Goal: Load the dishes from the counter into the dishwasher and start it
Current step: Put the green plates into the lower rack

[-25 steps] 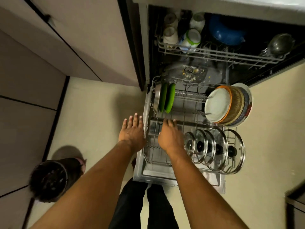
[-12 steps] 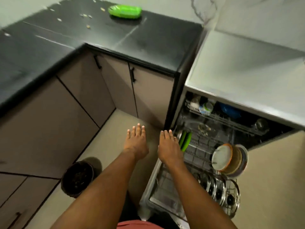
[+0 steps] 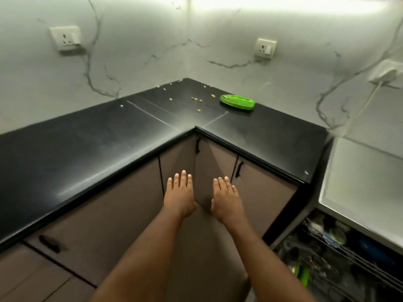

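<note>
Stack of flat green plastic plates (image 3: 237, 102) at back edge of black stone counter (image 3: 109, 144), long axis along the wall, ahead and right of both hands; right hand (image 3: 226, 197) nearer, left hand (image 3: 180, 192) alongside, fingers straight, together, holding nothing.

Bright green plates (image 3: 237, 102) sit on the glossy black desk (image 3: 87, 136), beneath a white wall (image 3: 152, 40) veined grey, above taupe-brown cabinet doors (image 3: 104, 214).
</note>
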`<state>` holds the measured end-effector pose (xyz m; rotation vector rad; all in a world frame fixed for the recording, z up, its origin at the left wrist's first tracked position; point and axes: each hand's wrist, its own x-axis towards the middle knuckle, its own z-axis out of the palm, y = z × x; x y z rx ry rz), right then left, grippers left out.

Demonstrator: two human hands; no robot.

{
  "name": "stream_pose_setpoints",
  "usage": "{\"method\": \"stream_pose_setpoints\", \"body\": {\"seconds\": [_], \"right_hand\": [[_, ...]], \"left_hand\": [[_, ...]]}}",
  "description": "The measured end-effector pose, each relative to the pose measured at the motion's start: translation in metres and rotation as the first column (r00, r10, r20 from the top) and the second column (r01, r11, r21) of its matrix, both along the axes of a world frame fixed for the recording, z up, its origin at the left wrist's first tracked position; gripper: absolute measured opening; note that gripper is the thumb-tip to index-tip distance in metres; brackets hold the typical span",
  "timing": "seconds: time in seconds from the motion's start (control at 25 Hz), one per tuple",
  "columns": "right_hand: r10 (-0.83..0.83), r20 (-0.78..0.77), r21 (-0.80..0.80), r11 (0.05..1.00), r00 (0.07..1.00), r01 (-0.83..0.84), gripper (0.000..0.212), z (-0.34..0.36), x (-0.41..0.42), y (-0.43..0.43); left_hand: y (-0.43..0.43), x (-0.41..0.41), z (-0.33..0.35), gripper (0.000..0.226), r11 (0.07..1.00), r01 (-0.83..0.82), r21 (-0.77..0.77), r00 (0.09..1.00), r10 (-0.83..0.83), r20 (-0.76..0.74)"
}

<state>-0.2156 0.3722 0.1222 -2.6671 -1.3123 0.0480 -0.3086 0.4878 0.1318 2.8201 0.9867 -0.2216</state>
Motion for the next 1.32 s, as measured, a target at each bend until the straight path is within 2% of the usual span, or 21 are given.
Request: {"method": "stream_pose_setpoints", "body": {"seconds": [0.24,0.56,0.76,1.12,1.32], "right_hand": [[0.04,0.042,0.019,0.999,0.998,-0.041,0.07,0.02,0.003,0.095],[-0.006,0.047,-0.024,1.0,0.999,0.007,0.067,0.017,0.069,0.149],[-0.02,0.056,0.021,1.0,0.998,0.019,0.067,0.014,0.147,0.182],[-0.044,0.058,-0.013,0.999,0.997,0.045,0.064,0.022,0.292,0.196],[-0.084,0.057,-0.053,0.995,0.995,0.087,0.066,0.023,0.358,0.202]], "left_hand": [[0.097,-0.004,0.011,0.082,0.999,-0.032,0.013,1.0,0.031,0.003],[0.153,0.055,0.004,0.082,1.0,0.022,-0.003,0.999,-0.022,-0.035],[0.184,0.131,0.009,0.082,0.999,0.024,0.027,0.999,-0.023,-0.042],[0.198,0.287,0.009,0.081,0.995,0.099,0.01,0.995,-0.098,-0.03],[0.219,0.359,0.005,0.091,0.987,0.162,-0.003,0.986,-0.162,-0.05]]}}
